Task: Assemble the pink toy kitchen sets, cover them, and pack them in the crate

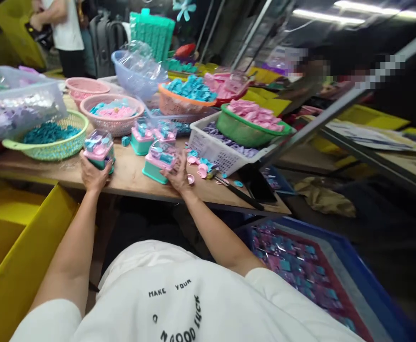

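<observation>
White shirt (140,270) up close, two boxed sets in hand beyond it

From where I'm standing, the printed shirt fills the near foreground at 6 o'clock, with bare forearms reaching over it to the tabletop (129,179). At 11 o'clock the left hand (94,175) has its fingers wrapped round the left box (100,149), teal and pink under a clear top. Toward 12, the right hand (177,175) grips the right box (158,164), fingers closed along its side; I can't tell whether either box is lifted. Two similar boxes (141,137) stand just behind that one.

Baskets crowd the far side: a lime colander (54,148) of teal pieces at 10, an orange basket (179,103) of blue ones at 12, and at 1 a green basket (243,130) of pink pieces, which hides part of the white basket (211,145) beneath. Loose parts (203,168), a slim tool (239,192) and a dark phone (260,183) lie at 1. A slanting metal pole (336,107) cuts across at 2. Yellow bins (25,256) flank the 9 o'clock side; a blue tray (357,270) of packets sits low at 3.
</observation>
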Demonstrator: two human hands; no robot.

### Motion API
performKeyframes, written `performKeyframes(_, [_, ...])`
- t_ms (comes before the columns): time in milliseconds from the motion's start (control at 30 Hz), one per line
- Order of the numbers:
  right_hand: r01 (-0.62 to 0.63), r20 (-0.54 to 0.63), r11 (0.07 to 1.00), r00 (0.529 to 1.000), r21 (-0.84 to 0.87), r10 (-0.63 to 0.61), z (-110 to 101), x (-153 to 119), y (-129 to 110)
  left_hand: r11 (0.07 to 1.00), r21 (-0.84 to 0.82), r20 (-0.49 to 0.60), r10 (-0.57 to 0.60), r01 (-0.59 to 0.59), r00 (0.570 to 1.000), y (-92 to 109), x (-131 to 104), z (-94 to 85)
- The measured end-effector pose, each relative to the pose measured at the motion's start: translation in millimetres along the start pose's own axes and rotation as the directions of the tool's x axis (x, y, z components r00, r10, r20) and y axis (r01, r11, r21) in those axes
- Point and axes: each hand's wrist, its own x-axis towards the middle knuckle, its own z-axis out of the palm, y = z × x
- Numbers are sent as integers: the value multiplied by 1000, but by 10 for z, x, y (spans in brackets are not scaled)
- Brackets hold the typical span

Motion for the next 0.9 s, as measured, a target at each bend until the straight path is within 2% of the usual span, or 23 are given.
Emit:
performKeyframes(67, [8,-8,996,1000,90,-8,19,56,0,1000,21,-35,3,-2,999,14,28,-13])
performKeyframes(167, [8,-1,991,1000,131,-8,34,91,-8,999,36,-38,-2,4,999,50,34,-53])
performKeyframes(500, [-18,27,995,1000,100,15,44,115,-102,996,87,-53,-25,29,998,95,7,-131])
performKeyframes(667, [5,33,992,999,123,-9,64,134,-58,995,97,-39,-22,26,999,83,24,-144])
performKeyframes(900, [4,12,999,1000,47,-5,81,130,-34,994,90,-21,-68,70,997,113,17,-143])
